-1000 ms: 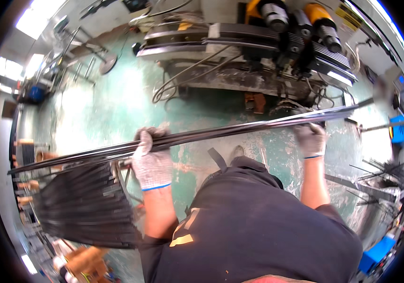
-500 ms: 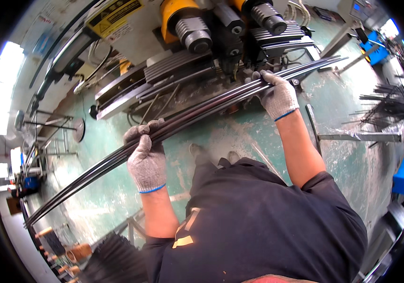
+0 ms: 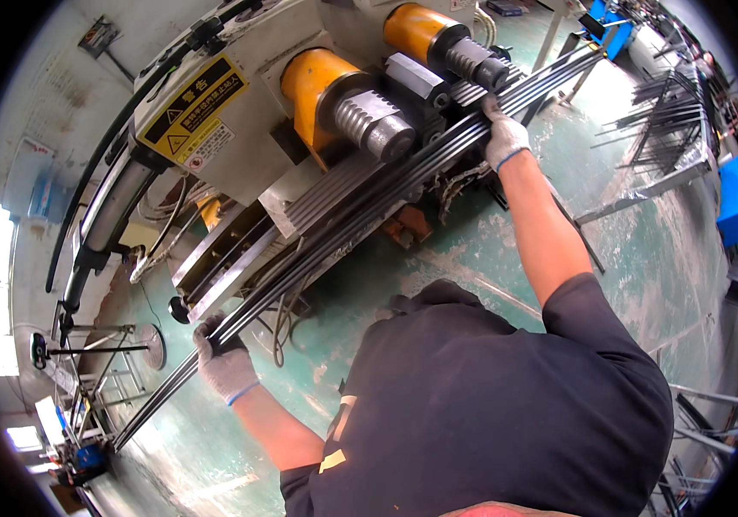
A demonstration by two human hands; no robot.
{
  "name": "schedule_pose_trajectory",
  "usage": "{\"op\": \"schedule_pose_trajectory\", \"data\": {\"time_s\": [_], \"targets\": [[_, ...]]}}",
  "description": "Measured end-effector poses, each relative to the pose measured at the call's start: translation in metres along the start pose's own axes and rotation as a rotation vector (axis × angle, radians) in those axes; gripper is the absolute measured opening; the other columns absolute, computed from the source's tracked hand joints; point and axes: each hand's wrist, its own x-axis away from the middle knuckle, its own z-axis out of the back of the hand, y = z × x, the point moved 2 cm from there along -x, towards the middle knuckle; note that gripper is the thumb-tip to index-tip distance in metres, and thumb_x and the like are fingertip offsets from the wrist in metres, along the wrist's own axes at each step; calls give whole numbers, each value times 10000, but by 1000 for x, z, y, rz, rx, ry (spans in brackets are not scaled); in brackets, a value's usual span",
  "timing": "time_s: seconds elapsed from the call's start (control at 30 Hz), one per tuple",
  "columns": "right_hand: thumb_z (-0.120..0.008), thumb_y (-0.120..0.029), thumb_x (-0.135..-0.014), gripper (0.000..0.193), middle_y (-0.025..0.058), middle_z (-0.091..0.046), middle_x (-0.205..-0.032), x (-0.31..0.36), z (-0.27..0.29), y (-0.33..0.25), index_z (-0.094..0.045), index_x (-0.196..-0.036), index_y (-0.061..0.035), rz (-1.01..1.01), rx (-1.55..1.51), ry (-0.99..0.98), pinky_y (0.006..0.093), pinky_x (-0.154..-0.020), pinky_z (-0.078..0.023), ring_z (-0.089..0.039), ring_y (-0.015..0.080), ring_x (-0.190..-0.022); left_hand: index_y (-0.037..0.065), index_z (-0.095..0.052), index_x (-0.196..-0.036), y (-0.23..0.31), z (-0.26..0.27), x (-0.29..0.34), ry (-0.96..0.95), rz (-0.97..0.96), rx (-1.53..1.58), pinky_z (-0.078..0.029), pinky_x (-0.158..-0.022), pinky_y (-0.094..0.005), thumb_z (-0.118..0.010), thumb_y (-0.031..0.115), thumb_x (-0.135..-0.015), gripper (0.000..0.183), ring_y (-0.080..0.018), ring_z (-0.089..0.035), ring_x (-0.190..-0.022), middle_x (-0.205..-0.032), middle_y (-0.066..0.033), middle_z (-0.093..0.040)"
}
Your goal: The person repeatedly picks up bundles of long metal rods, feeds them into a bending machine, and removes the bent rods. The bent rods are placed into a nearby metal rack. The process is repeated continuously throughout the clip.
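A bundle of long, thin dark metal rods [image 3: 347, 208] stretches diagonally across the view, its right end higher and farther off. My left hand [image 3: 226, 366], in a light knitted glove with a blue cuff, grips the bundle toward its lower left end. Farther up, my gloved right hand [image 3: 504, 138] is closed around the same rods near their right part. Between my hands the bundle passes along the front of a machine [image 3: 244, 155], over its ribbed metal bed. I cannot tell whether the rods touch the machine.
Two orange cylinders [image 3: 313, 82] with ridged metal ends jut from the machine above the rods. A yellow warning label [image 3: 197, 110] is on its side. At the right stands a metal rack [image 3: 645, 194] with more dark rods. A round-based stand [image 3: 153, 346] is at the left.
The rods have moved forward to the machine. My left hand has slid farther left and lower, my right hand has reached farther out, and my body leans forward.
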Motion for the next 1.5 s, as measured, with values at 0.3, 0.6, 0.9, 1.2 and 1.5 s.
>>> {"op": "schedule_pose_trajectory", "data": {"time_s": [0.3,0.6,0.9,1.2,1.5], "targets": [[-666,-335,-983,319,51,-729,-1060,98,-114,-2,-694,-1179,-84,-385,-397,-144,383,-861,-517,-662,214,-943,14,-699,-1068,-81,-40,-48,234,213,-79,-525,-1052,-468,-670,382,-993,377,-298,-674,-1089,-1122,-136,-728],[-646,-224,-975,247,99,-715,-954,17,-103,40,-699,-1079,-7,-140,-180,-43,382,-736,-528,-683,246,-817,-29,-655,-1273,-94,-54,-63,-194,299,146,-451,-1136,-515,-549,310,-1047,421,-346,-609,-1262,-1312,-171,-681],[-583,-199,-979,257,104,-702,-919,39,-112,38,-716,-1028,16,-77,43,62,368,-718,-512,-660,204,-805,-26,-669,-1220,-69,-15,-99,-164,111,-50,-411,-1184,-489,-641,196,-998,316,-315,-609,-1258,-1290,-164,-682],[-680,-424,-993,438,47,-676,-939,63,-85,28,-715,-1067,7,-24,-94,-18,345,-837,-497,-625,160,-902,6,-659,-1216,-103,-47,-79,54,82,88,-430,-1139,-595,-537,317,-1055,371,-368,-587,-1250,-1273,-176,-666],[-592,-168,-937,587,123,-430,-1579,21,19,94,-493,-1514,-131,839,2191,-303,312,-1040,-468,-535,234,-1339,-21,-651,-1171,-87,-23,-76,161,-20,-19,-494,-1099,-536,-581,267,-1040,324,-358,-637,-1162,-1184,-178,-688]]}}
